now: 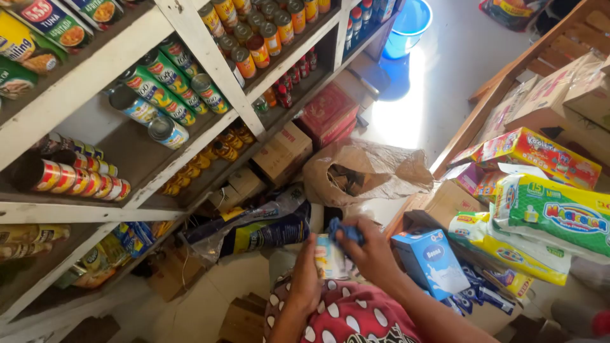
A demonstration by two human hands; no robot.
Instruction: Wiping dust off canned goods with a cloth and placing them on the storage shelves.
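**Small carton in your hands, blue cloth on top**

Your left hand [305, 279] is wrapped around a small pale carton [330, 257], gripping it by its side and lower part, low in the middle of the view just above your red, white-spotted garment [356, 317]. Your right hand [372, 254] is closed on a blue cloth [345, 232], pressing it against the carton's top edge.

The carton looks like light, thin card: stiff enough along its edges, but likely to dent if you squeeze the broad faces. Your hold across the narrow sides, near the corners, suits it. If its surface is glossy it may slip, so keep your left fingers well around it. The cloth is soft and limp; it bunches wherever you pinch it, so a gathered handful gives you the most control.

Just to your right stands a blue milk-powder box [432, 260] on a stack of cardboard boxes, and beyond it lie bright green and yellow packs of diapers [553, 219]. Ahead of your hands are a dark plastic sack [267, 232] and an open crumpled brown bag [368, 168] on the floor. To your left, white shelves [190, 47] carry rows of tins [165, 79]; a blue bucket [410, 22] stands farther off.
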